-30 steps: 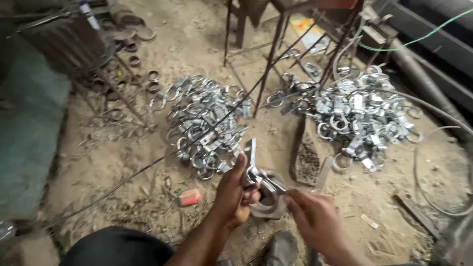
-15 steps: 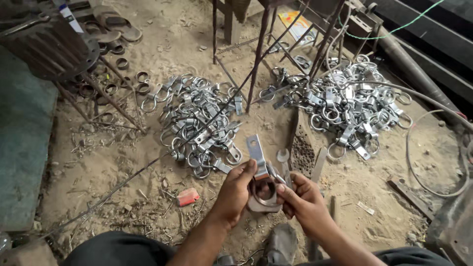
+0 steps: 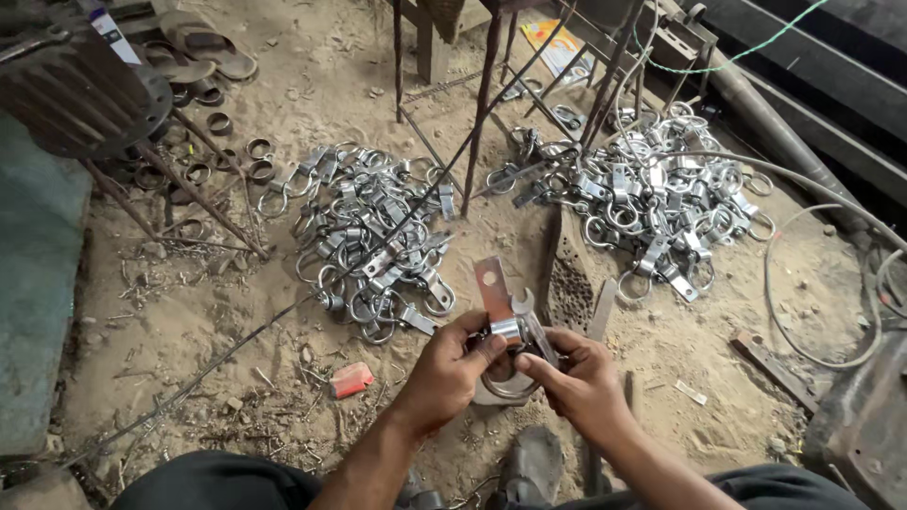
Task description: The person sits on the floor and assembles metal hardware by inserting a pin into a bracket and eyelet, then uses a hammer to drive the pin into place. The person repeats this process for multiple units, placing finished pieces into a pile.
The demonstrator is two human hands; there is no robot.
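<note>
Steel ring clamp (image 3: 510, 332) | both hands (image 3: 452, 370) (image 3: 578, 378) gripping | red packet (image 3: 350, 380) left, on sand

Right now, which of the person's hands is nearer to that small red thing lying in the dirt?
Left. The left hand is just right of the small red object, apart from it. The right hand is farther right, beyond the metal ring clamp both hands hold.

Hands: 2, left hand (image 3: 444, 373) and right hand (image 3: 581, 382).
Heaps of ring clamps: 2, left heap (image 3: 373, 241) and right heap (image 3: 652, 203).
Red scraps: 1, red scrap (image 3: 351, 380), near left.
Wrenches: 1, wrench (image 3: 531, 321).
</note>
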